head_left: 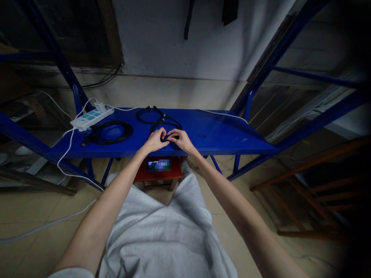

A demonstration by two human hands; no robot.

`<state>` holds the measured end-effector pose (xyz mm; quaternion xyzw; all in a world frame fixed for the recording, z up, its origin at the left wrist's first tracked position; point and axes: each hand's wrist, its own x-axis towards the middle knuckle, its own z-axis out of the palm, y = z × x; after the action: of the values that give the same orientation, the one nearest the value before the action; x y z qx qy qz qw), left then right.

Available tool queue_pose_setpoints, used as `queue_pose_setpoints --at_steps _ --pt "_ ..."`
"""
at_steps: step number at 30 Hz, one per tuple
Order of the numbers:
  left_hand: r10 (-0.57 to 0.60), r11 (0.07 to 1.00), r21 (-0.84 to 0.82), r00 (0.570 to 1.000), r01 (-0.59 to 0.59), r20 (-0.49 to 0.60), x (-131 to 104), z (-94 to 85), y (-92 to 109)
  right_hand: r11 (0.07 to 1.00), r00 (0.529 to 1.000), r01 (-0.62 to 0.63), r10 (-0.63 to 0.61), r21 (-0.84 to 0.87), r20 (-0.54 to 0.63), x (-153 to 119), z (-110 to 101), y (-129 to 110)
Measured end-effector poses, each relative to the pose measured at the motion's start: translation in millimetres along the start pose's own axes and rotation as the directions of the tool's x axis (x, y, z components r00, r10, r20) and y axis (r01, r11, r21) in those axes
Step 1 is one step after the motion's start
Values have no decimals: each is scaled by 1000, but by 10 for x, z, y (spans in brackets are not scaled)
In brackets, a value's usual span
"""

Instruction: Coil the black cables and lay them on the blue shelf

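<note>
My left hand (157, 139) and my right hand (179, 138) are close together near the front edge of the blue shelf (220, 133). The fingers of both are closed on the near side of a looped black cable (174, 122) that lies on the shelf. Just behind it is a second coiled black cable (149, 115). A larger black cable coil (126, 132) rests to the left of my left hand, with its connector end toward the shelf's left side.
A white power strip (92, 117) with a plug and white cords sits at the shelf's left end. Blue uprights frame both sides. Below the shelf, a phone (159, 165) lies on a red stool (145, 175). Wooden furniture (304, 193) stands at right.
</note>
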<state>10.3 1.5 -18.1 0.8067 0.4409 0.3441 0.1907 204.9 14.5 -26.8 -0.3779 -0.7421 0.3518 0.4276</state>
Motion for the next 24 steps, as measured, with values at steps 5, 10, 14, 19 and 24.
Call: queue_pose_setpoints --at_steps 5,10,14,19,24 --pt "111 984 139 993 -114 31 -71 -34 113 999 1000 10 -10 49 4 -3 4 26" --pt "176 959 209 981 -190 83 -134 -20 183 999 1000 15 -15 43 5 0 11 -4" --pt "176 956 226 982 -188 69 -123 9 142 997 997 67 -68 -24 -34 4 13 -21" --pt "226 956 185 974 -227 28 -116 26 115 998 998 45 -47 -44 -31 -2 34 -2" --pt "256 963 83 967 -255 -11 -103 25 105 998 998 41 -43 -49 -38 -7 48 12"
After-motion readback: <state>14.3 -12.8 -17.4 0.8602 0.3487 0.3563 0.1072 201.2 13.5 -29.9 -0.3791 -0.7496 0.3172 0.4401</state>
